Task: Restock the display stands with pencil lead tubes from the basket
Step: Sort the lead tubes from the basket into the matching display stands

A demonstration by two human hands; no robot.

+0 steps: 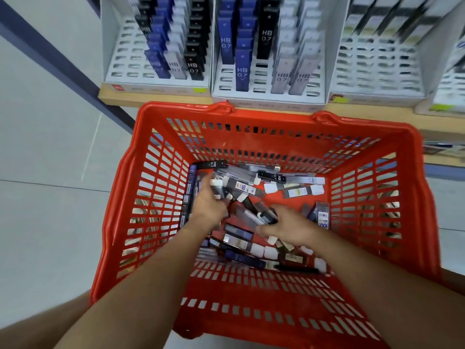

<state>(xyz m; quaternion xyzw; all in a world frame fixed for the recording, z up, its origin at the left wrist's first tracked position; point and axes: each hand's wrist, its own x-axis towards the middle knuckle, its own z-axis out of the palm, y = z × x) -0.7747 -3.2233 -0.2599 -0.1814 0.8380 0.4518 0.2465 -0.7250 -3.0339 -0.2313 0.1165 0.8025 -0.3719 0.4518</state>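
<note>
A pale tiled floor (50,147) runs along the left of a shop aisle, and a wooden shelf (151,100) carries white display stands side by side. The left stand (113,34) holds rows of blue, grey and black tubes only on its right half, leaving its left slots bare. The middle stand (264,96) is fuller but has gaps near the front, and the right stand (377,79) shows mostly bare slots in front. Those gaps are probably what the stock is meant for. A red basket (276,119) sits just below the shelf edge, close enough to feed the stands without a step. Both hands reach down inside it. The left hand (207,210) is closed round a bundle of tubes (226,188), fanned upward out of the fist, likely gathered so several go up in one trip. The right hand (286,227) lies low over the loose tubes (251,253) scattered across the basket floor, fingers pointing left. Motion blur hides whether it pinches one or only touches the pile.
</note>
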